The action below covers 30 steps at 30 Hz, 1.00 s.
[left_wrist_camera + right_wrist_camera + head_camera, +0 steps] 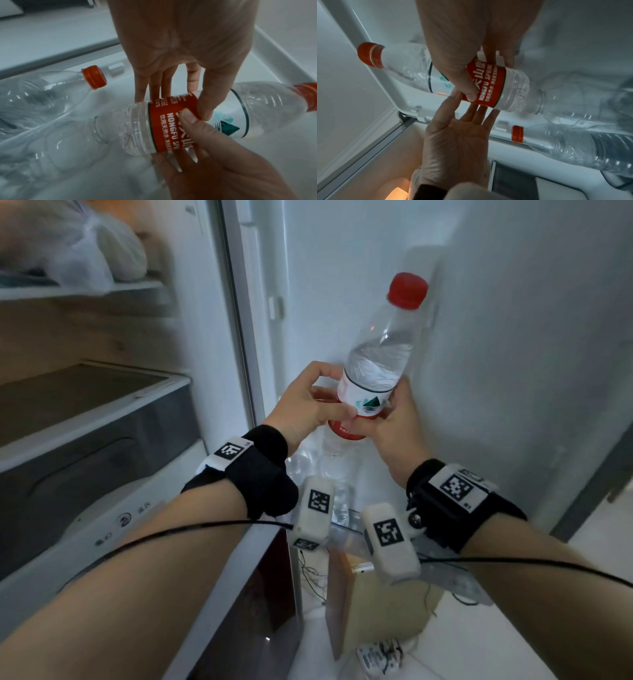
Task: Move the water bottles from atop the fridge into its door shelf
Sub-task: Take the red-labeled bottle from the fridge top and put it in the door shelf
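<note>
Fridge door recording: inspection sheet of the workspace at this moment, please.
Surface: door shelf, white, at least two bottles already lying in it.
Job's things: held bottle, red cap, red label, tilted above the shelf.
Clutter: plastic bags on an inner fridge shelf; cardboard box on the floor.
Grippers: left hand and right hand both grip the held bottle at its label.
Cables: black cable along each forearm; thin wires by the box.
Surroundings: fridge open, drawer shut, white wall behind.

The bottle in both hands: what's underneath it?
Under the held bottle lie other clear bottles in the door shelf. The hands hide how many and what else is there.
</note>
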Each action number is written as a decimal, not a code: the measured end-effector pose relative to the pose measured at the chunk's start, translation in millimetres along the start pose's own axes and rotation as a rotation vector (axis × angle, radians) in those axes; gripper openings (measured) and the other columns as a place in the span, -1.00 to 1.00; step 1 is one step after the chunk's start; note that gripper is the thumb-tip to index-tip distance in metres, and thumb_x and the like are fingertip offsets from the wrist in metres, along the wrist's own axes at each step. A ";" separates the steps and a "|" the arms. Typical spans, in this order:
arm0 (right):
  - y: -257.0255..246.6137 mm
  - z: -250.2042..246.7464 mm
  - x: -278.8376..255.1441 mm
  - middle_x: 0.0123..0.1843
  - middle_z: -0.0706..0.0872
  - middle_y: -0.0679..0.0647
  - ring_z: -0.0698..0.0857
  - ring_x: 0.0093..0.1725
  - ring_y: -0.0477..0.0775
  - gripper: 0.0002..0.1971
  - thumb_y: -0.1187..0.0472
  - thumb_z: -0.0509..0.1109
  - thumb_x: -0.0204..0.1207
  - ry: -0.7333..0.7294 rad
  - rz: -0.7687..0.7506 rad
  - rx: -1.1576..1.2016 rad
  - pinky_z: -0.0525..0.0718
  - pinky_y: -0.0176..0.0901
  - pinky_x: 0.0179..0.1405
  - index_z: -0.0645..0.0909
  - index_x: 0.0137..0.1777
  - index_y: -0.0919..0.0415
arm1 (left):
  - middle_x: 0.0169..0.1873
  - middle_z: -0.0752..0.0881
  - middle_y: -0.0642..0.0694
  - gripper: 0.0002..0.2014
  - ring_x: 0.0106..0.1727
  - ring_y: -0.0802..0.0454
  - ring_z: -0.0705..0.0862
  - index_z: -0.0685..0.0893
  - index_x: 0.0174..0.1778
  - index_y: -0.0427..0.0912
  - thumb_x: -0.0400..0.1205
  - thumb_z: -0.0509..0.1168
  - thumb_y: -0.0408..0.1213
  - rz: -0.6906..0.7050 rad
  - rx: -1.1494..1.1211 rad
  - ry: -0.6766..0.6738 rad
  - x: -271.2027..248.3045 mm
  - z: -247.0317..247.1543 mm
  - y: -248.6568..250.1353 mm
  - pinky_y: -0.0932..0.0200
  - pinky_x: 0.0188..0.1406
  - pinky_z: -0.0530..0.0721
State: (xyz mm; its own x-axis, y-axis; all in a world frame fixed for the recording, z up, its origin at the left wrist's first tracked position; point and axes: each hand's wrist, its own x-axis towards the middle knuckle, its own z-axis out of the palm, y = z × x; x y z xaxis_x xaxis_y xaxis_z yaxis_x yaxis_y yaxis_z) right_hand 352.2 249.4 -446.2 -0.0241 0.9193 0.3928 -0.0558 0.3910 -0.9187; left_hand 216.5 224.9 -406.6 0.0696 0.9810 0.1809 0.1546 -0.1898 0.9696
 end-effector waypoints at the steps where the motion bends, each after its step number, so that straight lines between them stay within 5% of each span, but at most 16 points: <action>1: 0.1 -0.9 -1.1 0.23 0.73 0.07 0.74 0.23 0.10 -0.21 0.33 0.62 0.01 0.002 -0.014 -0.006 0.74 0.20 0.23 0.39 0.27 0.01 | 0.16 0.72 -0.38 -0.60 0.03 -0.18 0.72 0.55 0.06 0.01 0.48 0.45 -0.54 0.006 -0.005 -0.010 -0.7 1.0 0.3 0.35 -0.25 0.69; 4: 0.0 -4.6 -4.4 0.19 0.73 0.02 0.75 0.20 0.06 -0.24 0.31 0.62 0.07 0.006 -0.045 -0.003 0.77 0.04 0.15 0.40 0.28 0.02 | 0.13 0.72 -0.36 -0.54 0.15 -0.27 0.73 0.57 0.07 0.02 0.35 0.50 -0.46 0.025 -0.026 -0.020 -2.2 4.9 -0.7 -0.03 0.18 0.76; 9: 0.5 -14.0 -10.2 0.18 0.74 0.02 0.76 0.13 -0.04 -0.25 0.34 0.62 0.07 0.003 -0.072 -0.006 0.76 -0.24 -0.06 0.42 0.29 0.10 | -0.05 0.70 -0.16 -0.56 0.07 -0.16 0.71 0.57 0.00 0.08 0.28 0.46 -0.42 0.028 -0.032 -0.061 -1.4 9.1 -7.0 -0.19 0.32 0.69; 17: 36.5 -25.0 -25.0 0.07 0.75 -0.10 0.77 0.12 0.04 -0.31 0.26 0.65 0.02 0.018 0.018 -0.135 0.79 0.12 0.08 0.45 0.13 -0.12 | -0.11 0.73 -0.23 -0.57 -0.05 -0.16 0.72 0.55 0.12 -0.15 0.46 0.37 -0.70 -0.077 -0.037 -0.188 2.6 14.9 -38.7 -0.12 0.30 0.68; 21: 50.7 -31.7 -33.3 -0.02 0.71 -0.18 0.72 -0.02 -0.18 -0.27 0.44 0.67 0.11 0.025 0.057 -0.181 0.72 -0.38 -0.19 0.43 0.25 0.07 | -0.10 0.74 -0.23 -0.61 -0.11 -0.08 0.75 0.60 0.06 -0.16 0.47 0.34 -0.72 -0.117 -0.042 -0.201 4.2 18.8 -58.3 0.18 0.02 0.79; 24: 60.4 -36.9 -39.1 -0.07 0.66 -0.22 0.66 -0.11 -0.28 -0.33 0.47 0.65 0.16 0.026 0.089 -0.205 0.62 -0.60 -0.42 0.41 0.18 0.05 | 0.03 0.72 -0.33 -0.62 0.02 -0.14 0.73 0.63 0.08 -0.19 0.48 0.36 -0.70 -0.119 -0.023 -0.177 3.9 26.0 -71.1 0.07 0.13 0.76; 26: 70.8 -39.2 -42.9 -0.06 0.67 -0.19 0.71 -0.06 -0.15 -0.33 0.44 0.66 0.16 0.049 0.111 -0.227 0.69 -0.49 -0.32 0.41 0.15 0.01 | 0.07 0.72 -0.31 -0.62 0.07 -0.13 0.71 0.64 0.14 -0.24 0.48 0.38 -0.68 -0.111 0.009 -0.159 2.9 31.4 -78.0 0.04 0.18 0.72; 28: 82.3 -40.7 -46.1 -0.03 0.70 -0.19 0.74 0.02 0.02 -0.30 0.39 0.69 0.12 0.078 0.150 -0.252 0.76 -0.15 -0.06 0.42 0.17 -0.04 | 0.07 0.74 -0.23 -0.61 0.08 -0.07 0.72 0.66 0.21 -0.30 0.48 0.39 -0.66 -0.106 0.051 -0.150 2.4 36.8 -84.6 0.20 0.12 0.73; 30: 92.5 -41.9 -49.3 -0.05 0.69 -0.21 0.73 0.03 0.04 -0.28 0.37 0.69 0.11 0.094 0.186 -0.268 0.74 -0.01 0.05 0.42 0.20 -0.05 | 0.09 0.75 -0.23 -0.59 0.09 -0.04 0.72 0.64 0.28 -0.37 0.50 0.38 -0.65 -0.111 0.071 -0.140 2.0 41.3 -90.9 0.32 0.05 0.73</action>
State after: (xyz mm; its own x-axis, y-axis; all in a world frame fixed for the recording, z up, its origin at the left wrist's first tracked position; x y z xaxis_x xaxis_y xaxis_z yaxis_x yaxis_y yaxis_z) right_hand 390.0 242.1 -552.3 0.0835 0.9711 0.2237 0.2059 0.2029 -0.9573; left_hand 243.3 242.5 -501.2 0.1836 0.9820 0.0437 0.2381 -0.0876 0.9673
